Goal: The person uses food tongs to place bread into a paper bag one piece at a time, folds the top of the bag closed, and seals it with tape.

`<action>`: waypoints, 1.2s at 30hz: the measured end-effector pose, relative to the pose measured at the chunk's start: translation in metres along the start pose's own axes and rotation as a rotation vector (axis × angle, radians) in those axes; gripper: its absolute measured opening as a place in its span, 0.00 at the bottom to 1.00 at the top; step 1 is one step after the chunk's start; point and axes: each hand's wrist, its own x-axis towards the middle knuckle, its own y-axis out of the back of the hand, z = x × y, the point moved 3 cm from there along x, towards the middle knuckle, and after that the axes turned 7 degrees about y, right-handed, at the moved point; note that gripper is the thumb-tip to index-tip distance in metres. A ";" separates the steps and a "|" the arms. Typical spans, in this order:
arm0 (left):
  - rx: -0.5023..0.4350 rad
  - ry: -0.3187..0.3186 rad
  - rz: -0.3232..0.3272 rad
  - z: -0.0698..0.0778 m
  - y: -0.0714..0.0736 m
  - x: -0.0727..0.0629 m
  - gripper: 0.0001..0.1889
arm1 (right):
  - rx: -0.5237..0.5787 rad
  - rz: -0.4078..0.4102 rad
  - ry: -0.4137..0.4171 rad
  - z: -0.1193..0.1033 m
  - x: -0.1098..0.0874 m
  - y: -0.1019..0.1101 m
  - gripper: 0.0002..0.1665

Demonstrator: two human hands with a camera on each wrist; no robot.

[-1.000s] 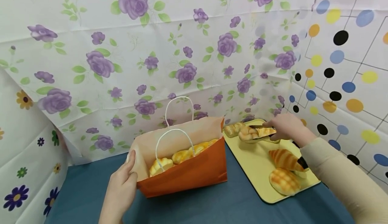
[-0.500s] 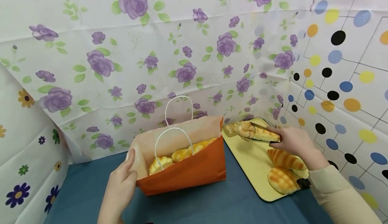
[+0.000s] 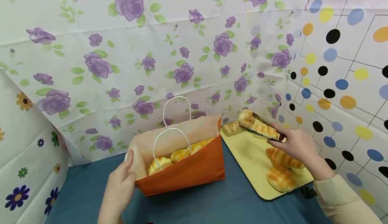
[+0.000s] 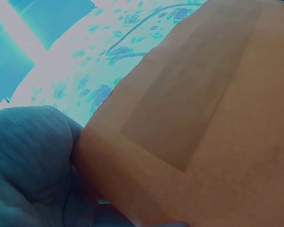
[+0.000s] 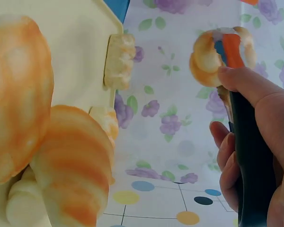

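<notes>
With left hand [image 3: 116, 183], pinches left end of orange paper bag [image 3: 188, 170] near its rim. Rests (bag) on blue table [image 3: 182, 207], mouth wide, white cord handles raised. Contains scalloped roll [image 3: 160, 164] at left, next to it golden roll [image 3: 180, 154], partly hidden by front panel. Just right of bag, on yellow tray [image 3: 250, 160]: short pale loaf [image 3: 231, 129] at far left corner. Raised off tray: knotted roll [image 3: 246, 118], gripped between tips of dark-handled tongs [image 3: 263, 136]. Seen between tong arms in head view: oblong loaf [image 3: 264, 129]. Nearer on tray: striped croissant [image 3: 282, 157], touching grid-scored bun [image 3: 282, 179]. At right, grips tongs with right hand [image 3: 298, 145], fingers curled round handle, thumb along it.
</notes>
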 end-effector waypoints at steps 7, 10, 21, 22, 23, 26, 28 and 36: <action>-0.009 0.000 -0.008 0.000 0.001 0.000 0.37 | 0.017 0.050 0.004 -0.004 -0.001 0.001 0.45; -0.007 0.000 -0.006 0.000 0.000 0.000 0.37 | 0.017 0.062 0.011 -0.006 -0.003 0.001 0.45; -0.001 -0.004 -0.026 0.001 0.001 0.002 0.37 | 0.064 0.150 0.060 -0.018 0.000 0.006 0.44; -0.001 -0.004 -0.029 0.002 0.002 0.002 0.37 | 0.075 0.157 0.067 -0.020 0.001 0.007 0.44; -0.003 -0.009 -0.030 0.002 0.002 0.002 0.37 | 0.084 0.163 0.072 -0.023 0.003 0.009 0.44; -0.003 -0.023 -0.031 0.004 0.002 0.002 0.36 | 0.097 0.183 0.080 -0.030 0.006 0.014 0.44; 0.005 -0.026 -0.036 0.005 0.002 0.002 0.36 | 0.107 0.200 0.092 -0.037 0.009 0.018 0.44; 0.096 -0.041 -0.104 0.007 0.009 0.002 0.36 | 0.192 0.269 0.241 -0.078 0.029 0.038 0.43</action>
